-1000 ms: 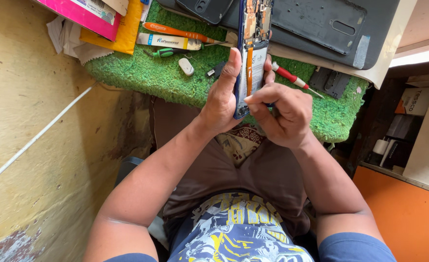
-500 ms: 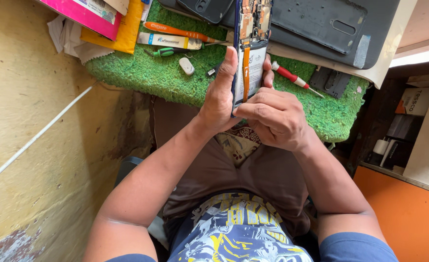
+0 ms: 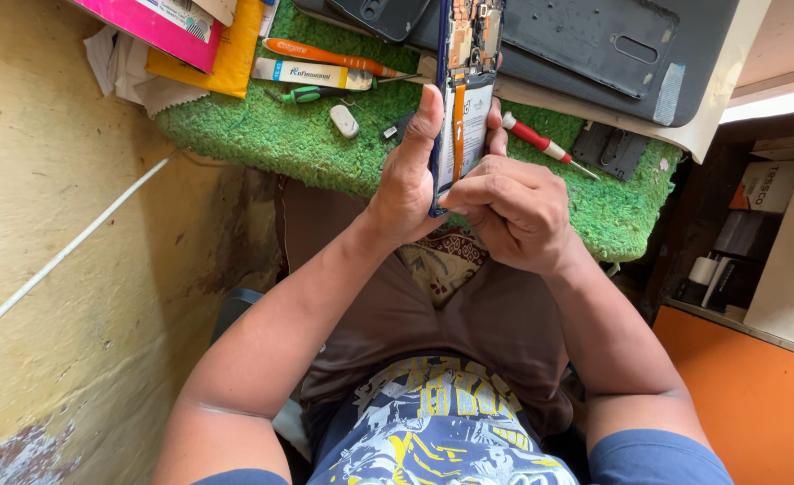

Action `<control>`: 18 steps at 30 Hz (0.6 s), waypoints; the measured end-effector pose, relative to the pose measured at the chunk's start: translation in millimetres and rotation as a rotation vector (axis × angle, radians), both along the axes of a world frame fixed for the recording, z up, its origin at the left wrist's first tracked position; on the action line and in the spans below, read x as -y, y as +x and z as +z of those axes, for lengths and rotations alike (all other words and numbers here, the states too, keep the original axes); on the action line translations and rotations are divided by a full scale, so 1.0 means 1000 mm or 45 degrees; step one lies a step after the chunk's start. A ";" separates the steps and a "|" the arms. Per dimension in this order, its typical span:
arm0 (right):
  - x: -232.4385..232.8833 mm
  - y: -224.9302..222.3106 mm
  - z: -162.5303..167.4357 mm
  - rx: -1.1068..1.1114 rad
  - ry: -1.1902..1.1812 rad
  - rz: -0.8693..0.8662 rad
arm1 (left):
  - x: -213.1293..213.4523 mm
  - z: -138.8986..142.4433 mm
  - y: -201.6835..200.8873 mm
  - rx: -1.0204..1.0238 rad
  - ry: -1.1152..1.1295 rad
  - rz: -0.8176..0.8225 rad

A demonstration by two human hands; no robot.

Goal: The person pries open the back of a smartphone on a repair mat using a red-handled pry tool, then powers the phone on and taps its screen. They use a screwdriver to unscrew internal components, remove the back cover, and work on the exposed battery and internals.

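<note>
An opened mobile phone (image 3: 465, 81), back cover off, stands upright over the green turf mat (image 3: 307, 135). Its circuit board, an orange flex strip and a white battery show. My left hand (image 3: 408, 180) grips its left edge, thumb stretched up along the side. My right hand (image 3: 514, 208) curls around the phone's lower end, fingertips pressing on the battery area. Whether a small tool is in the right hand is hidden.
On the mat lie a red screwdriver (image 3: 545, 144), an orange-handled tool (image 3: 325, 56), a green-handled tool (image 3: 312, 92), a glue tube (image 3: 300, 73) and a small white piece (image 3: 344, 120). A grey phone back cover (image 3: 613, 45) lies behind. Pink and yellow packets (image 3: 190, 36) sit at left. A yellow wall (image 3: 65, 224) stands left.
My right hand has slid up and closed over the phone's lower end. The phone has shifted slightly upward in my left hand.
</note>
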State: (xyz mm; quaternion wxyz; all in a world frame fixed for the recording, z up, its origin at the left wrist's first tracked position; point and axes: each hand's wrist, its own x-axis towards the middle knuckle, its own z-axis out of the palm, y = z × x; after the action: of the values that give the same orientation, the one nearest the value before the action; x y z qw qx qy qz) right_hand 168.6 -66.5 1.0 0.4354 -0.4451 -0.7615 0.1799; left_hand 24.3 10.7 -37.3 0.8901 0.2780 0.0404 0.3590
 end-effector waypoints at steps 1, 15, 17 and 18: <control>0.000 0.000 0.000 0.000 -0.007 0.012 | 0.000 0.001 0.000 -0.026 -0.013 0.013; -0.006 0.004 0.003 0.094 0.022 0.171 | 0.000 -0.004 -0.002 -0.014 -0.006 0.010; -0.005 0.003 0.004 0.085 -0.001 0.140 | 0.000 -0.004 -0.002 -0.016 -0.014 0.003; -0.005 0.002 0.004 0.079 -0.014 0.124 | 0.000 -0.004 -0.002 -0.019 -0.019 -0.001</control>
State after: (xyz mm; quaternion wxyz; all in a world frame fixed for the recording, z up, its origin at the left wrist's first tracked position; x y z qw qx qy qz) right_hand 170.7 -62.0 5.3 0.3999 -0.4152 -0.7945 0.1910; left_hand 22.4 11.0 -41.0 0.8919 0.2739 0.0495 0.3564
